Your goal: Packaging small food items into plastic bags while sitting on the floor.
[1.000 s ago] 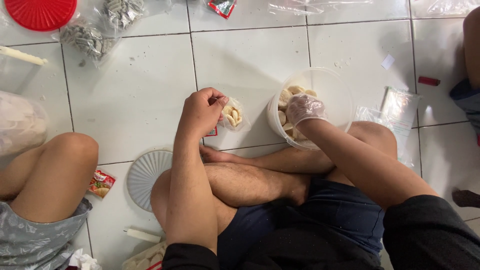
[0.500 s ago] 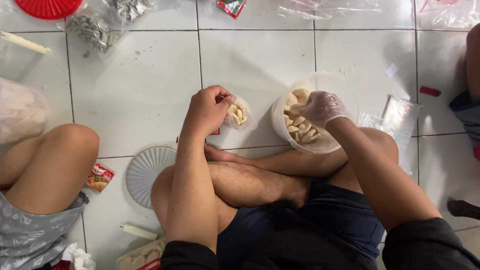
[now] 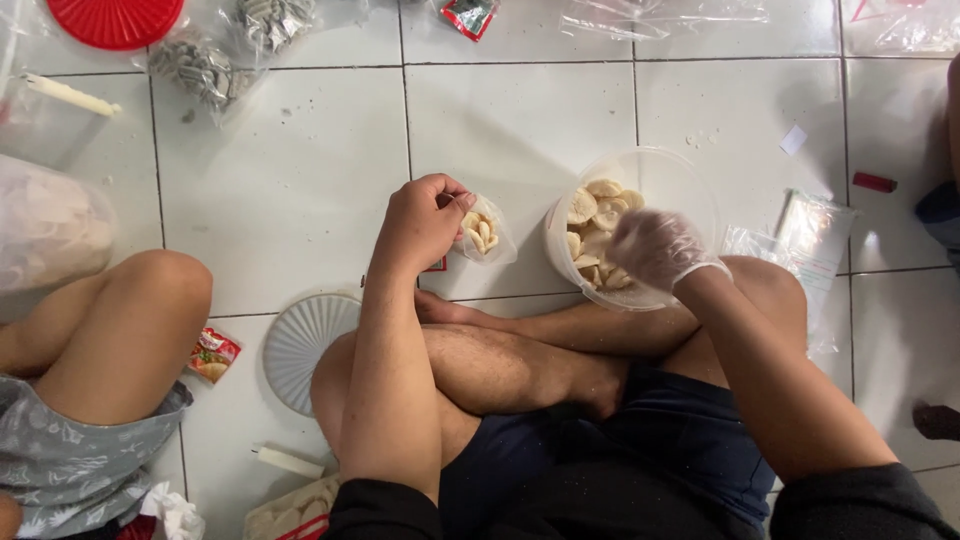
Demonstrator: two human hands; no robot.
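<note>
The person sits cross-legged on the tiled floor (image 3: 300,190). Their left hand (image 3: 420,222) pinches a small clear bag (image 3: 482,232) of pale crackers, held open just above the tiles. The gloved right hand (image 3: 655,248) dips into the tub (image 3: 690,185) of crackers beside the knee; whether it grips any I cannot tell. A white lid (image 3: 300,345) lies by the shin, another person's knee (image 3: 160,290) beyond it. Farther off sits a red lid (image 3: 115,18).

I see bright, even overhead light on the white tiled floor (image 3: 290,190), soft shadows beside the legs, glare on plastic bags (image 3: 660,15), and motion blur on the gloved right hand (image 3: 658,247).
</note>
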